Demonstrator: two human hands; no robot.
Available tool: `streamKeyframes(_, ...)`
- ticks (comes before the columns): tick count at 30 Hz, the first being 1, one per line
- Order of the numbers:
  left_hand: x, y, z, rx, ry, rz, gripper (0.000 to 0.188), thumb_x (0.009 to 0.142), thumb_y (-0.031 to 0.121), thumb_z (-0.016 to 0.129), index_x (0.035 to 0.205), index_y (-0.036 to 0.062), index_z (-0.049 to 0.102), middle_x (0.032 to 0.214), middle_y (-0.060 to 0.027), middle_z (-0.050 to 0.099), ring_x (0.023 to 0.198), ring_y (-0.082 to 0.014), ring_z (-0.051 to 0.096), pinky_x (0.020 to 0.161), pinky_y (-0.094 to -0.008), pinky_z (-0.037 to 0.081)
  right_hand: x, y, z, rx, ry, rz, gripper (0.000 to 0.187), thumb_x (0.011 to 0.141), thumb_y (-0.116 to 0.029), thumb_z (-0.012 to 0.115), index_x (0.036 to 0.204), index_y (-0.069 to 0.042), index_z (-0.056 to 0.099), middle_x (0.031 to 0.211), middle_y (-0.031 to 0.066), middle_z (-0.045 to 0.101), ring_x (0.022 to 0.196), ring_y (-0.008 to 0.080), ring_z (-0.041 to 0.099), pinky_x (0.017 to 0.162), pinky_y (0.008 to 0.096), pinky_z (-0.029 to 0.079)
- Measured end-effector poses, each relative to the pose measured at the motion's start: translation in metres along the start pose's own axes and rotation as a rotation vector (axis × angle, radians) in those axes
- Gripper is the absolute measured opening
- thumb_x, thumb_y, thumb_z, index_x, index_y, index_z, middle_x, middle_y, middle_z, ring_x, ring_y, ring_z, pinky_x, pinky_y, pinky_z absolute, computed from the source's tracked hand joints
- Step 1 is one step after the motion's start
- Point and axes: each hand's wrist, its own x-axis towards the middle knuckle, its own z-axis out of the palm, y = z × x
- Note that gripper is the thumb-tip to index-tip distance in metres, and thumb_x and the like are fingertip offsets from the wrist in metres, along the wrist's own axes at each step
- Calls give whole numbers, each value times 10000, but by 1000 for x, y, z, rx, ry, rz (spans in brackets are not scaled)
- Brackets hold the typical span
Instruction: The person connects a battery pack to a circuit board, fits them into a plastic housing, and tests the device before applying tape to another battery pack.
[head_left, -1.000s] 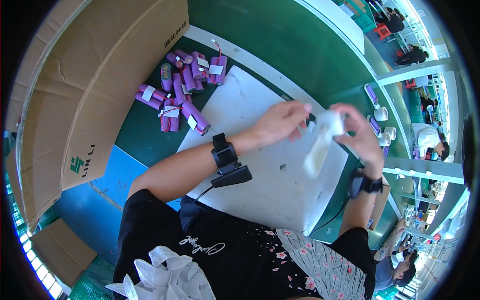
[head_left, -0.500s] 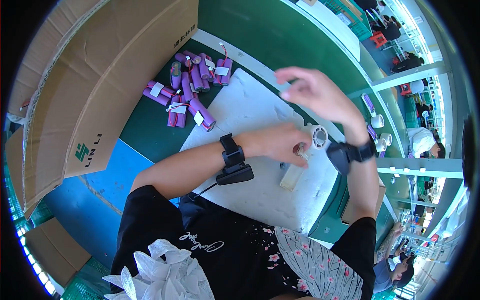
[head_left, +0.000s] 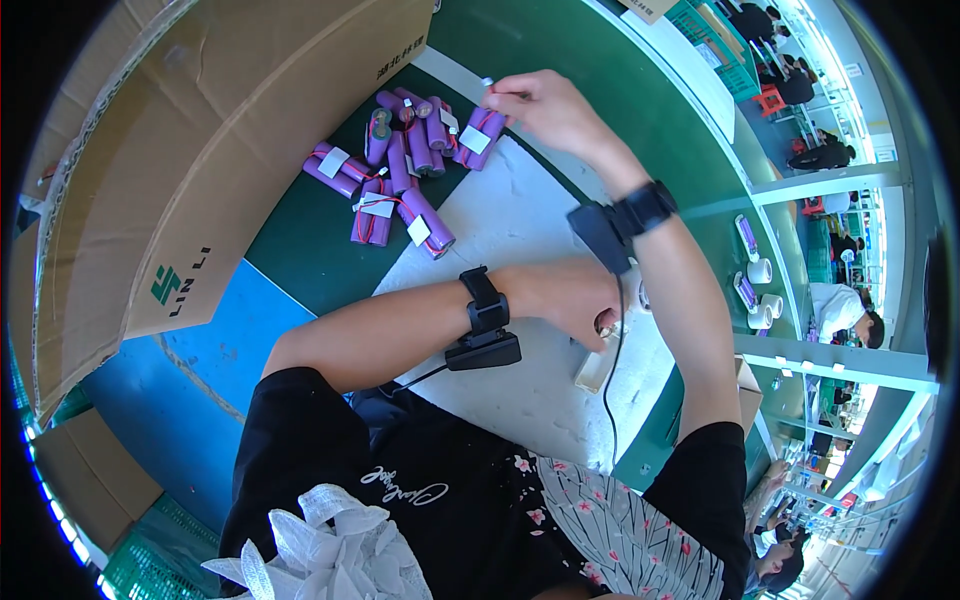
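My right hand point(head_left: 548, 108) reaches to the far end of a pile of purple battery packs point(head_left: 398, 155). Its thumb and fingers are pinched on the thin lead with a white plug point(head_left: 488, 82) of the pack at the pile's right edge point(head_left: 479, 138). That pack bears a white label. My left hand point(head_left: 575, 298) rests over the white foam board point(head_left: 480, 225), fingers curled round something small I cannot make out. Just below those fingers lies a pale, narrow box point(head_left: 594, 372). A white roll point(head_left: 643, 292) shows partly behind my right forearm.
A tall cardboard box point(head_left: 240, 150) stands along the left of the green table point(head_left: 330, 245). Farther right, more purple packs point(head_left: 746, 238) and white rolls point(head_left: 760, 271) sit beyond a rail. A cable hangs from my right wrist. Other people sit at far benches.
My right hand has moved left and away from me, and its fingers have closed on a battery pack's lead. My left hand stays near the pale box.
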Motion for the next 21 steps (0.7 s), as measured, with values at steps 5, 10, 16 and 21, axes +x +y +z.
streamKeyframes(5, -1, -7, 7, 63, 11, 68, 190, 714, 193, 703, 771, 67, 572, 702, -74, 587, 674, -285, 583, 612, -396, 438, -100, -21, -38, 285, 335, -121, 236, 955, -194, 551, 1034, -5, 668, 942, 78, 675, 870, 127, 629, 778, 273, 517)
streamKeyframes(10, 6, -14, 15, 5, 113, 43, 179, 687, 207, 703, 753, 71, 607, 708, -93, 624, 694, -304, 609, 608, -417, 453, -232, -8, -66, 665, 624, -80, 200, 1002, -173, 432, 1043, -31, 567, 1064, 160, 631, 899, 240, 649, 791, 306, 534)
streamKeyframes(16, 8, -7, 7, -33, 21, -71, 131, 737, 151, 680, 807, 59, 619, 741, -97, 643, 702, -284, 621, 617, -385, 472, -307, 32, -2, 777, 676, 414, 149, 980, -176, 482, 933, -50, 546, 884, 69, 578, 619, 116, 530, 512, 224, 396)
streamKeyframes(21, 8, -6, 6, -90, -12, -52, 118, 764, 100, 691, 870, 57, 660, 733, -87, 636, 667, -240, 609, 592, -332, 468, -293, 19, 53, 398, 609, 500, 124, 835, -50, 666, 956, -40, 640, 808, 9, 555, 575, 34, 462, 488, 186, 341)
